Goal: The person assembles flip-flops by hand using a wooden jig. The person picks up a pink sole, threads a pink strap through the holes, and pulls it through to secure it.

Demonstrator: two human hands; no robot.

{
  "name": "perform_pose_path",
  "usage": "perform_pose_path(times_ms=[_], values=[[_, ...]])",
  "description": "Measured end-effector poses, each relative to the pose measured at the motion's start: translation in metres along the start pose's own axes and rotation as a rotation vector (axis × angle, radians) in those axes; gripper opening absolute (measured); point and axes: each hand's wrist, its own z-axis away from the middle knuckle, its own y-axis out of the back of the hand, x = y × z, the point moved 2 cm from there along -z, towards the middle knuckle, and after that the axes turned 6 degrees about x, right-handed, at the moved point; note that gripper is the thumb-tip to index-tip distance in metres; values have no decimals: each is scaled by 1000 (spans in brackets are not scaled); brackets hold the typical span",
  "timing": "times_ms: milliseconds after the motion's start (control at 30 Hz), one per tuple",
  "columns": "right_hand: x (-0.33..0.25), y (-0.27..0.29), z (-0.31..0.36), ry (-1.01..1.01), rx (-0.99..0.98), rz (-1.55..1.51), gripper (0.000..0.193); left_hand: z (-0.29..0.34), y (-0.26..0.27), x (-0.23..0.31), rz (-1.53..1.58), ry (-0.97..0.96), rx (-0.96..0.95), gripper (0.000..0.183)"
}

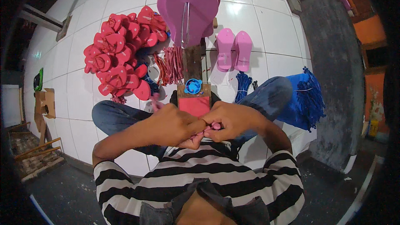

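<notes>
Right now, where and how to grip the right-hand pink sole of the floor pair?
I'd take the right-hand pink sole by its outer long edge, from the right: it lies flat, that edge facing floor tile, and the other sole sits close on its left.

A grey-collared, black-and-white striped shirt (187,170) is worn with blue jeans (271,94).

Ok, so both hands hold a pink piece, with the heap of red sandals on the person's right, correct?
Not quite: the heap of red sandals lies on the person's left, as the head view shows. The left hand and right hand do hold a pink piece.
</notes>
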Motion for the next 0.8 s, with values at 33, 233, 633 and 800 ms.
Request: perform_pose_path(times_ms=[33,233,633,800], values=[[4,-1,0,-20,-22,-72,21,-1,0,-3,65,-3,36,13],[34,-4,-10,224,138,-315,29,-5,-11,-24,489,35,118,11],[46,24,6,32,539,-943,29,48,6,-77,925,510,665,45],[131,6,-86,-104,695,-928,20,57,-39,-82,883,831,539,34]])
